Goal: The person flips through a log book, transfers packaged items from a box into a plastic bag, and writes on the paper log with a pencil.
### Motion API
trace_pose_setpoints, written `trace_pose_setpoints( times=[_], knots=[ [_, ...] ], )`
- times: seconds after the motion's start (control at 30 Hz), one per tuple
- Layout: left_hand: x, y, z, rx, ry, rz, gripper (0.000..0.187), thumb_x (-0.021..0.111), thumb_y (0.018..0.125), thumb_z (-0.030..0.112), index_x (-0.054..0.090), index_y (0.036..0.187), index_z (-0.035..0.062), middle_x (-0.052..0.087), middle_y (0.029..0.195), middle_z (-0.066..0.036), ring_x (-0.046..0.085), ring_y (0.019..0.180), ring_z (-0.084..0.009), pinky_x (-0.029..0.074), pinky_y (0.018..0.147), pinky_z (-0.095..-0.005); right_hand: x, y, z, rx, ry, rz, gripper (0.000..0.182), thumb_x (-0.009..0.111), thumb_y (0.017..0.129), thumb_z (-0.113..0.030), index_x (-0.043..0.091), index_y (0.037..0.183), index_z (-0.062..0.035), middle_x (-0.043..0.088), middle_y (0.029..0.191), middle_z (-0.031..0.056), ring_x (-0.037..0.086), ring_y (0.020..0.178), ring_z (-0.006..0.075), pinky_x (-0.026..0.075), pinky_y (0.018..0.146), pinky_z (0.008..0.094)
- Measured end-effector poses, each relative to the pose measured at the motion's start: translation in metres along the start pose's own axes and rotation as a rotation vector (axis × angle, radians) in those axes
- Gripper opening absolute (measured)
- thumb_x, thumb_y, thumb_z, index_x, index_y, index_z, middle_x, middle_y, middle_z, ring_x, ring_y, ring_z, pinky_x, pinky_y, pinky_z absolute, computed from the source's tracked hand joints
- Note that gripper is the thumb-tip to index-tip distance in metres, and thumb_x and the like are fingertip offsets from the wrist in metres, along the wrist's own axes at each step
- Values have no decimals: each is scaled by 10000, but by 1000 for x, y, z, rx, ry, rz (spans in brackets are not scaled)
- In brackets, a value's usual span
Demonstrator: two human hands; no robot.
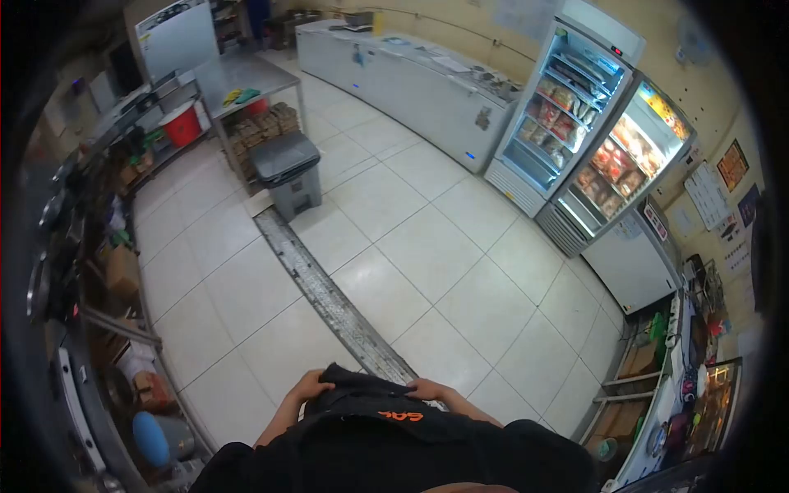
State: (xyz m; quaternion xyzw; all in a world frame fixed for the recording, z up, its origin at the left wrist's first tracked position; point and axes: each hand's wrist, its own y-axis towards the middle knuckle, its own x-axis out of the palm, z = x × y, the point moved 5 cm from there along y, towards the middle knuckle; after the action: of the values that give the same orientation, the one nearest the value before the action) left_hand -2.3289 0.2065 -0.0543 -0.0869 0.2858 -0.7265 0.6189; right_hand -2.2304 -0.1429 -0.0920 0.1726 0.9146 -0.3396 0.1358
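A black cloth (362,389), which looks like an apron, is stretched between my two hands in front of my body. My left hand (311,384) is closed around its left edge. On the other side, my right hand (426,389) pinches the right edge. Orange lettering (400,416) shows on the black fabric just below the cloth's upper part. Whether the cloth is tied around me cannot be made out. Both forearms are bare and reach forward from black sleeves.
A metal floor drain (320,287) crosses the white tiles ahead. Beyond it stand a grey bin (285,171) and a steel table (238,80). Long chest freezers (403,90) line the back wall, with glass-door fridges (559,115) to the right. Cluttered shelves flank both sides.
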Motion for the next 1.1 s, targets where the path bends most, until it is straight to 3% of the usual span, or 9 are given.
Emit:
trace_pose_setpoints(
  times=[0.07,0.37,0.5,0.57,0.63,0.7,0.8,1.0,1.1],
  knots=[
    [-12,45,22,4,252,-58,424,779,860,109,656,1247,-12,737,1136,-157,682,1058,-221,511,945,-358,-35,30,8,-32,18,29,411,661,949,-417,745,1096,-43,737,977,183,694,961,326,513,864,442],
    [-168,359,125,80,255,-354,490,757,917,353,654,1246,6,693,1220,-195,648,1149,-276,505,971,-416,-285,202,-12,230,-27,233,576,546,990,-569,763,1020,-36,725,975,226,677,964,427,514,886,491],
    [-259,500,315,227,401,-595,536,760,898,403,648,1275,38,695,1205,-196,657,1120,-306,512,963,-409,-440,208,-6,267,49,57,510,683,910,-496,717,1131,-37,722,1060,194,688,962,331,534,847,459],
    [-299,576,378,326,440,-648,605,762,897,410,601,1325,15,708,1157,-190,679,1033,-311,528,913,-400,-517,202,4,12,-75,352,490,680,923,-498,726,949,-10,705,920,169,663,874,264,523,798,410],
    [-334,636,455,510,614,-572,595,754,904,402,596,1349,40,720,1101,-170,690,983,-287,543,870,-398,-579,194,-23,409,168,576,513,666,937,-505,724,865,0,679,796,141,636,785,229,495,731,405],
    [-359,689,514,447,574,-549,563,750,901,389,610,1344,71,726,1101,-159,690,988,-286,540,882,-399,-588,217,-10,466,423,750,517,672,936,-500,711,837,6,684,784,123,626,752,208,490,716,401],
    [-395,766,567,387,481,-421,537,745,901,381,619,1349,112,735,1079,-143,693,986,-281,539,886,-398,-562,286,47,608,310,542,443,658,955,-443,737,881,-13,714,853,120,638,775,207,494,729,394],
    [-484,922,562,293,410,-144,497,755,897,353,651,1315,105,732,1040,-144,693,976,-265,546,868,-384,-653,432,129,645,266,184,414,590,966,-409,736,966,-22,713,969,149,644,907,271,499,816,441],
    [-537,986,460,66,318,19,459,763,884,347,684,1268,109,736,1052,-163,701,992,-292,543,885,-399,-778,517,178,613,152,109,409,556,971,-392,736,1008,-26,713,1027,163,647,973,303,502,860,465]
  ],
)
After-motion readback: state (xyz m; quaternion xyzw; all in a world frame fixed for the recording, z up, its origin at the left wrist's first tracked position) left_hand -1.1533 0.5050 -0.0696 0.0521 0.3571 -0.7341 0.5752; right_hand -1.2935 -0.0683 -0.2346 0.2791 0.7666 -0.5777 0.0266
